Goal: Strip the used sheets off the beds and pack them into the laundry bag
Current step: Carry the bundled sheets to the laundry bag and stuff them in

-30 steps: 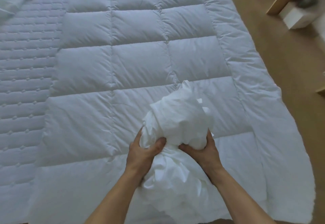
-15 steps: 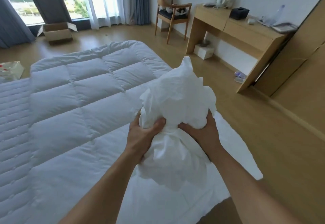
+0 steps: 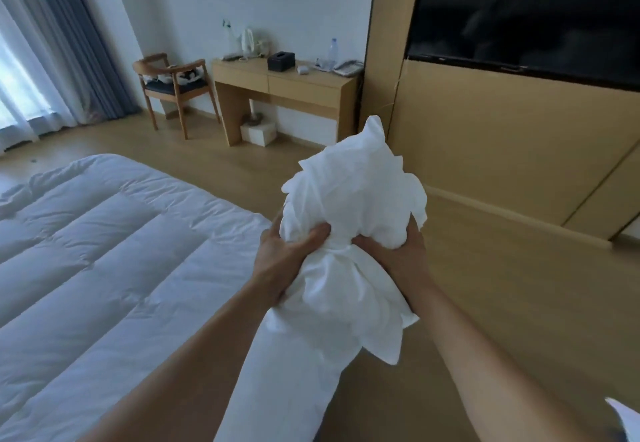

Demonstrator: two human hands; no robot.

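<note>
Both the left hand and right hand clench a crumpled white cotton sheet bundle beyond the quilted white bed's foot edge, stripped but unpacked, no laundry bag visible

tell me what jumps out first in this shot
The crumpled white sheet stands out mid-frame, gripped at its waist by the left hand and right hand. The quilted duvet spreads across the lower left, and a dark TV fills the upper right.
</note>
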